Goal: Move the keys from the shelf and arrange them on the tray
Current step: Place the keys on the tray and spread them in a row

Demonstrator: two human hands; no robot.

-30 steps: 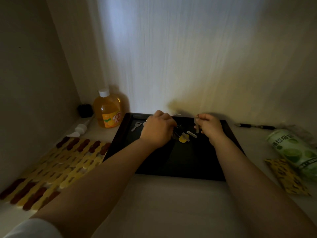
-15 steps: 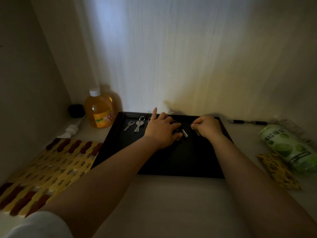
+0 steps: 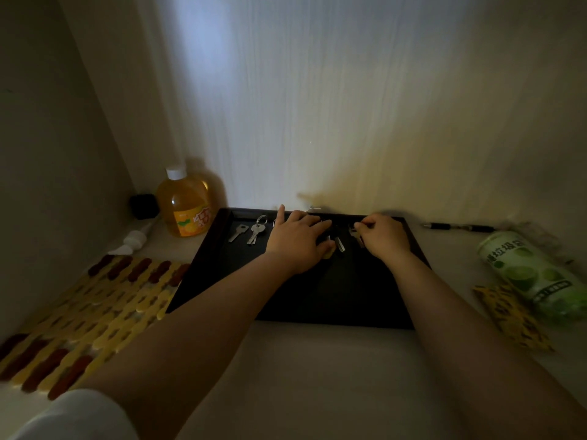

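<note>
1. Head view, setting: a black tray (image 3: 317,293) lies on the shelf (image 3: 311,376) against the back wall, with both forearms reaching over it.
2. Head view, left hand (image 3: 297,238): palm down on the tray's far half, index finger pointing away, the other fingers curled over a dark key bunch (image 3: 336,241) with a yellow tag; whether they grip it or only press on it cannot be told.
3. Head view, right hand (image 3: 386,233): fingers drawn together, thumb and forefinger pinching a small key (image 3: 357,235) low over the tray.
4. Head view, placed keys: a single silver key (image 3: 238,233) and a ringed pair of keys (image 3: 255,231) lie side by side, apart, in the tray's far left corner.
5. Head view, surroundings: an orange bottle (image 3: 185,208) and a yellow-and-brown mat (image 3: 89,312) at left; a pen (image 3: 457,227) and a green canister (image 3: 536,271) at right.
</note>
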